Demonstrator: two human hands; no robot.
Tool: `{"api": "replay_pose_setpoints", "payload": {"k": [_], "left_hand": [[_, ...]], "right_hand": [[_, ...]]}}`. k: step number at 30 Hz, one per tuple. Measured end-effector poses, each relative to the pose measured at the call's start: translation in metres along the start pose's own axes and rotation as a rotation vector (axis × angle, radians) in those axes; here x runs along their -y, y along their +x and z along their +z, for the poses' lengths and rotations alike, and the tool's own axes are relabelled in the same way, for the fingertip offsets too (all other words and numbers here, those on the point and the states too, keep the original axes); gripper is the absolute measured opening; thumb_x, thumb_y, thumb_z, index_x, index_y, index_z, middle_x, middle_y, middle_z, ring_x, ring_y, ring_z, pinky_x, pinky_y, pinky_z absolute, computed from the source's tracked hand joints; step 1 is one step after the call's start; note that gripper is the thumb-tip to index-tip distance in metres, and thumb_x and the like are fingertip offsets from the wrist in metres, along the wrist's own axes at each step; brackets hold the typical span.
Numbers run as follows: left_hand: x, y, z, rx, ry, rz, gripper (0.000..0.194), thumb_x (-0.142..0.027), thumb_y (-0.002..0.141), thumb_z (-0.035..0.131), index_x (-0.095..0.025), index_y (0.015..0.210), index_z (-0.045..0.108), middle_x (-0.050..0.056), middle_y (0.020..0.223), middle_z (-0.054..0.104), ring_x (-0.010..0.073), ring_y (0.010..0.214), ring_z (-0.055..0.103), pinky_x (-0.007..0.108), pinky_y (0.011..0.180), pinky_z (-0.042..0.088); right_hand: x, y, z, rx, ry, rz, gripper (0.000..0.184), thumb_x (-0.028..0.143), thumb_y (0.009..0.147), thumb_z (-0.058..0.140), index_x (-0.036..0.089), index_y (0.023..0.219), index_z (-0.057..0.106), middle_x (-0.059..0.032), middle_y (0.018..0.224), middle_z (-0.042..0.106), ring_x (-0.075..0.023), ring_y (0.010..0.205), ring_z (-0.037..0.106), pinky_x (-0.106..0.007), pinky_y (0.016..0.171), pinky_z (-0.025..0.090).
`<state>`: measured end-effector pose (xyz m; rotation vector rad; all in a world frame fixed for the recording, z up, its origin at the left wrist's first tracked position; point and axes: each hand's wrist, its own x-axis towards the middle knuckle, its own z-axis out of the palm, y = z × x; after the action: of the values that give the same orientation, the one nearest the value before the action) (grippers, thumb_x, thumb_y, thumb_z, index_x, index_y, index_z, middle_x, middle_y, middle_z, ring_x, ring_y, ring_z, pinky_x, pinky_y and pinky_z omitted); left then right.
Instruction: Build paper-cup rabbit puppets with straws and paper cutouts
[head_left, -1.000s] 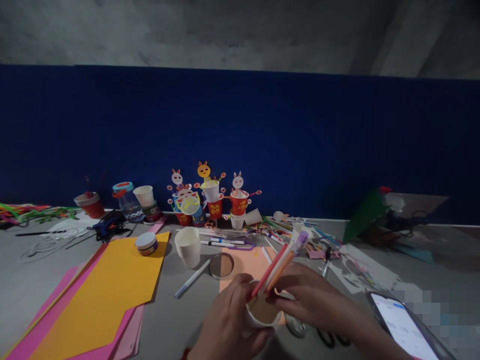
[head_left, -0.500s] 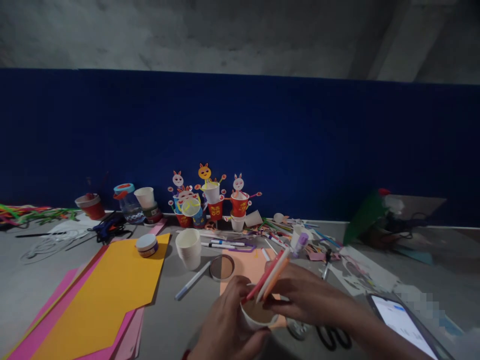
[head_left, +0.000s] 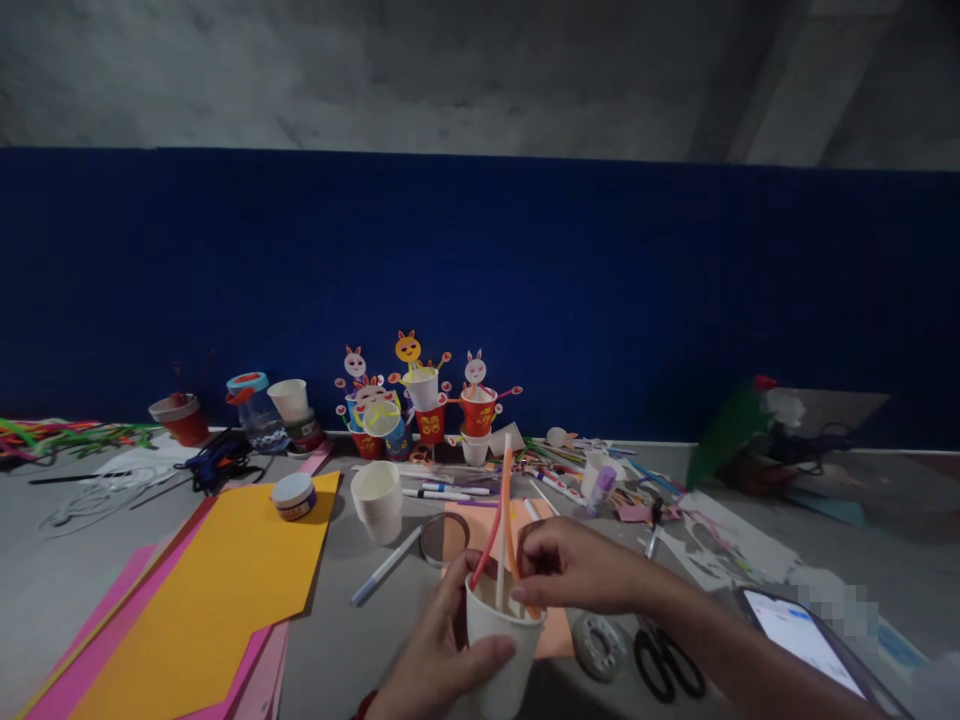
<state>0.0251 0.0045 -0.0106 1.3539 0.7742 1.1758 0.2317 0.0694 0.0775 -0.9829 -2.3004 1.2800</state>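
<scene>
My left hand (head_left: 450,640) is closed around a white paper cup (head_left: 504,665), which stands upright near the table's front. Three thin sticks, one red (head_left: 487,545), one white (head_left: 502,560) and one orange (head_left: 510,530), rise out of the cup and lean together at their tops. At the cup's rim, my right hand (head_left: 574,565) has its fingers bent in a pinch on the low part of the orange stick. Their lower ends are hidden inside the cup. A sheet of peach paper (head_left: 553,635) lies partly under my right hand.
Paper cup figures (head_left: 427,420) with animal faces stand at the back. Stacked white cups (head_left: 378,500), a lidded jar (head_left: 293,495) and yellow paper (head_left: 225,570) lie leftward. To the right are tape (head_left: 598,646), black scissors (head_left: 667,665), a glue stick (head_left: 601,490) and a phone (head_left: 806,645).
The cup has tipped from facing me to upright. The sticks, which slanted to the right, now point up. My right hand has moved down along them to the rim.
</scene>
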Motion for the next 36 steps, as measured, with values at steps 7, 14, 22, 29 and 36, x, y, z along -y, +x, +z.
{"api": "replay_pose_setpoints", "payload": {"k": [7,14,22,29,36], "left_hand": [[0.000,0.003,-0.002,0.029,-0.102,-0.135,0.060,-0.058,0.072,0.079,-0.023,0.116,0.059,0.003,0.099,0.066,0.0199,0.084,0.062,0.029,0.072,0.050],[0.008,0.005,-0.002,0.023,-0.184,-0.150,0.059,-0.055,0.072,0.079,-0.024,0.116,0.056,0.001,0.094,0.061,0.0154,0.074,0.058,0.025,0.063,0.047],[0.006,0.005,-0.002,-0.055,-0.106,-0.101,0.055,-0.059,0.069,0.080,-0.022,0.105,0.061,-0.002,0.082,0.061,0.0152,0.070,0.056,0.024,0.060,0.044],[0.014,0.005,-0.007,-0.151,-0.027,-0.037,0.063,-0.050,0.073,0.080,-0.026,0.122,0.050,0.004,0.104,0.071,0.0234,0.089,0.068,0.032,0.076,0.054],[0.013,0.007,0.004,-0.125,0.322,0.159,0.051,-0.036,0.077,0.077,-0.025,0.120,0.054,0.006,0.114,0.063,0.0273,0.106,0.065,0.038,0.089,0.054]], "right_hand": [[-0.003,0.005,0.010,0.121,0.288,0.175,0.029,0.043,0.073,0.071,0.018,0.061,0.059,0.0053,0.059,0.055,-0.0095,0.054,0.051,-0.019,0.048,0.044],[0.000,0.006,0.013,0.128,0.449,0.228,0.024,0.037,0.066,0.072,0.018,0.056,0.062,0.0069,0.054,0.049,-0.0072,0.051,0.046,-0.014,0.038,0.037],[-0.003,0.007,0.009,0.151,0.482,0.219,0.010,0.028,0.063,0.074,0.017,0.062,0.074,0.0051,0.055,0.061,-0.0074,0.052,0.053,-0.014,0.041,0.039],[-0.015,-0.001,0.024,-0.126,0.420,0.135,0.028,0.044,0.083,0.068,0.017,0.092,0.070,0.0065,0.064,0.054,-0.0093,0.056,0.053,-0.020,0.053,0.045],[-0.018,0.000,0.034,-0.508,0.186,0.030,0.028,0.043,0.081,0.073,0.017,0.089,0.070,0.0022,0.074,0.059,-0.0147,0.068,0.053,-0.025,0.063,0.042]]}}
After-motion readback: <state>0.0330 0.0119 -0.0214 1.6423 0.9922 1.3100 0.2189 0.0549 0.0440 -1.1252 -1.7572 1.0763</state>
